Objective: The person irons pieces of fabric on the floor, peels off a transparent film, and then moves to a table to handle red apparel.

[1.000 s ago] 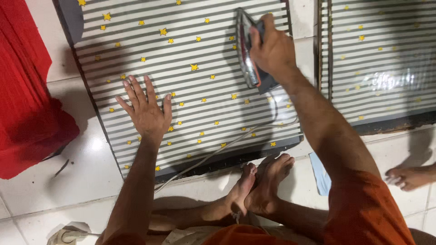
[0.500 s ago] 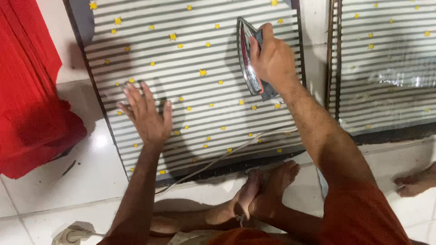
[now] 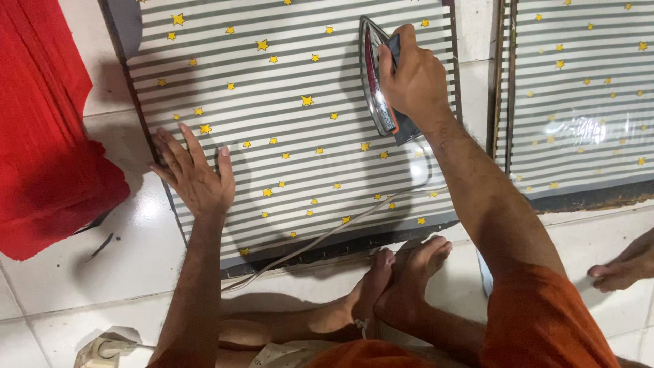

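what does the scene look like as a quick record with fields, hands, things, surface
left hand: left hand flat, fingers spread, pressing the striped star-print sheet near its left edge
right hand: right hand gripping the handle of the clothes iron on the sheet
cord: white cord trails from the iron across the sheet to the floor
surface: white tiled floor
nearby: red cloth at left; second striped sheet at right; the person's bare feet below the sheet
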